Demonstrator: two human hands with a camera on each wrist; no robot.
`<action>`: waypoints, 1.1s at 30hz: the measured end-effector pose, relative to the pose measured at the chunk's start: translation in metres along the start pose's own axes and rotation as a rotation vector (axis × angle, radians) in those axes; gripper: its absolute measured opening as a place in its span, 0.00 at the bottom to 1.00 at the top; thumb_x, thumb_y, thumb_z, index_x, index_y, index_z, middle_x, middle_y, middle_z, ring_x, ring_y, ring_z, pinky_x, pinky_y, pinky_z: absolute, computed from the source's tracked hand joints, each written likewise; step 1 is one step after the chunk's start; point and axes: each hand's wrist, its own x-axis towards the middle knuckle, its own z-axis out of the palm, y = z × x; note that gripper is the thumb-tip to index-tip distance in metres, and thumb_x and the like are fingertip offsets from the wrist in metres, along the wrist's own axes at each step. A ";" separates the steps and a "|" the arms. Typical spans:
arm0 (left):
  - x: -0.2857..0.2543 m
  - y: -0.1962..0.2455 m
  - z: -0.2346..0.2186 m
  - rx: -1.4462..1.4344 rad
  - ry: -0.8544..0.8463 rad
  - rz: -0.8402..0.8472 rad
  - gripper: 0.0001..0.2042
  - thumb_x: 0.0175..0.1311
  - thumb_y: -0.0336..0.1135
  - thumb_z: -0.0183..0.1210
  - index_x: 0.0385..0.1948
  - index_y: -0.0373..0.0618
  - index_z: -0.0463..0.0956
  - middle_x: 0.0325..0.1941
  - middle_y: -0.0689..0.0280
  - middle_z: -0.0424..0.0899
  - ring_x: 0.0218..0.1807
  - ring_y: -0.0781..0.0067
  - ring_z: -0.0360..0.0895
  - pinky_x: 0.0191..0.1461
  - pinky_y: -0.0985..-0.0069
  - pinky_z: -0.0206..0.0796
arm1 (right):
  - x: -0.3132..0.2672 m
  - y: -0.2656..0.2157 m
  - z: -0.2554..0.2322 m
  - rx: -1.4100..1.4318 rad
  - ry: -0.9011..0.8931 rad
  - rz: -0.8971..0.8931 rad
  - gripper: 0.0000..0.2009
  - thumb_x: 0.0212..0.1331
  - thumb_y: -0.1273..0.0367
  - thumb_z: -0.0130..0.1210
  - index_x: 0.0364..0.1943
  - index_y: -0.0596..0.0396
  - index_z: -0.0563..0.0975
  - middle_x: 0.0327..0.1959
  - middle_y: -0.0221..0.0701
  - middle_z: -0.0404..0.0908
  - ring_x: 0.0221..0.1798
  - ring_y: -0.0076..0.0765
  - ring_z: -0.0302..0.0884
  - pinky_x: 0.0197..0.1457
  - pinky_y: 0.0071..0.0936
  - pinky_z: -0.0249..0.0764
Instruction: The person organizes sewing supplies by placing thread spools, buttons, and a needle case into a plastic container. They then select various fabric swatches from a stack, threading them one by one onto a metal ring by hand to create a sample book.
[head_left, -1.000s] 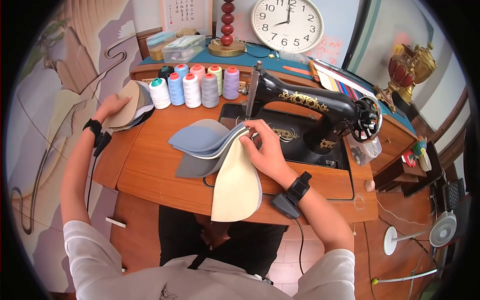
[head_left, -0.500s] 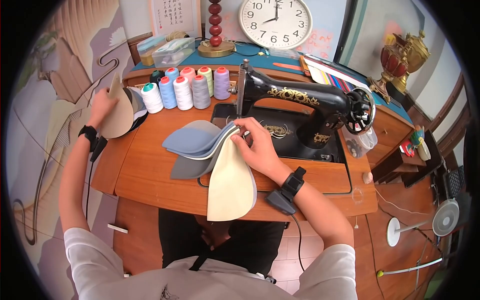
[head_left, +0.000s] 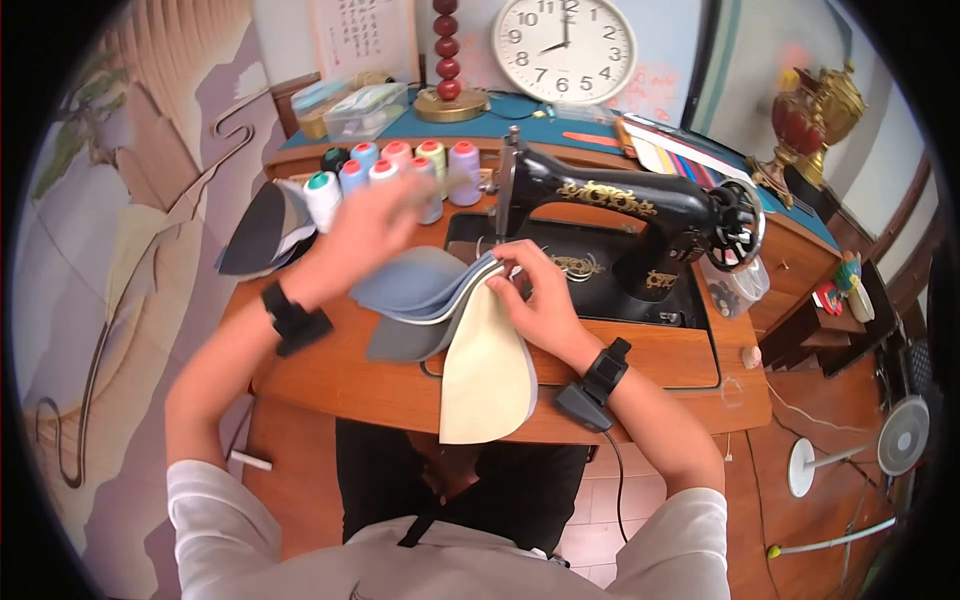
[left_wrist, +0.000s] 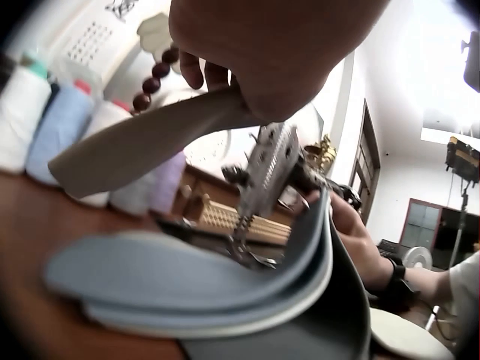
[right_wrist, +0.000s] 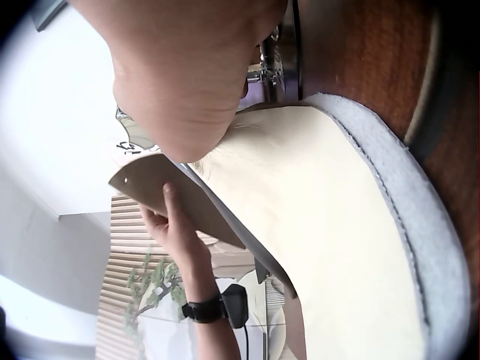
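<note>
My left hand (head_left: 365, 240), blurred in the head view, is raised over the table in front of the thread spools (head_left: 322, 200). It pinches a tan leather-like piece (left_wrist: 127, 154) with a rounded outline, which has a small hole near one end in the right wrist view. My right hand (head_left: 540, 305) pinches the gathered narrow ends of several petal-shaped pieces beside the sewing machine's needle area. A cream piece (head_left: 487, 365) hangs toward the table's front edge, with a pale fuzzy backing (right_wrist: 405, 195). Blue pieces (head_left: 405, 285) and a grey piece (head_left: 410, 340) fan out leftward.
A black sewing machine (head_left: 610, 185) stands behind my right hand. Another stack of dark and grey pieces (head_left: 262, 235) lies at the table's left end. Along the back shelf are plastic boxes (head_left: 368, 110), a red-beaded stand (head_left: 448, 70) and a wall clock (head_left: 565, 50).
My left hand has lifted the tan piece off the left stack and swung right toward the right hand, exposing a dark piece on that stack. My right hand keeps its pinch on the bundle.
</note>
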 end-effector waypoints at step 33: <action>-0.014 0.001 0.082 -1.755 -0.453 -0.501 0.20 0.59 0.22 0.68 0.47 0.51 0.68 0.55 0.67 0.74 0.60 0.74 0.74 0.64 0.75 0.68 | -0.002 0.008 0.008 0.116 0.034 0.081 0.14 0.61 0.77 0.60 0.52 0.58 0.79 0.41 0.33 0.80 0.38 0.28 0.76 0.39 0.23 0.72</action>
